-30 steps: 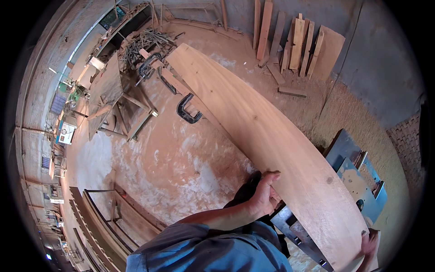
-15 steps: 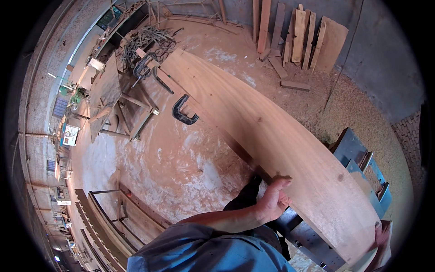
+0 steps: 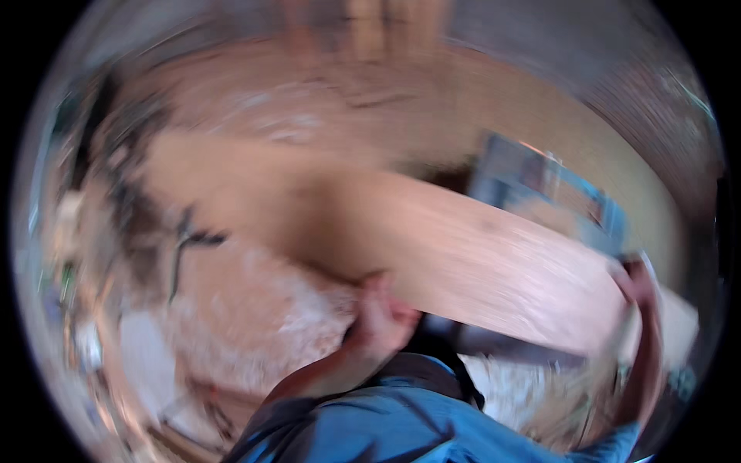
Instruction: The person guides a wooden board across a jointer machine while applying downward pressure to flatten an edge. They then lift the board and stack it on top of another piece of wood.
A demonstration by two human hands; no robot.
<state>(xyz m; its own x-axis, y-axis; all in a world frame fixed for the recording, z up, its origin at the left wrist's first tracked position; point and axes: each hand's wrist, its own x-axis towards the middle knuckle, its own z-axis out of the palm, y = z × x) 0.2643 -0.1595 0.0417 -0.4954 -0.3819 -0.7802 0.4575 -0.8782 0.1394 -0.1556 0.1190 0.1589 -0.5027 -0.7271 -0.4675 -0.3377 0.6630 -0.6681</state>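
Observation:
A long, wide pale wooden board stretches across the middle of the view, smeared by motion. My left hand grips its near long edge, fingers curled at that edge. My right hand is closed on the board's right end, thumb on top. Toward the board's far left end, dark clamps appear as blurred shapes. Behind the right part of the board stands a blue-grey machine.
Dusty floor surrounds the board. Upright planks lean at the back wall. Blurred clutter lines the left side. My shirt and body fill the bottom middle.
The whole view has swung and blurred. The board now lies flatter across the picture, its far end further left, with both hands still on it and higher in the frame.

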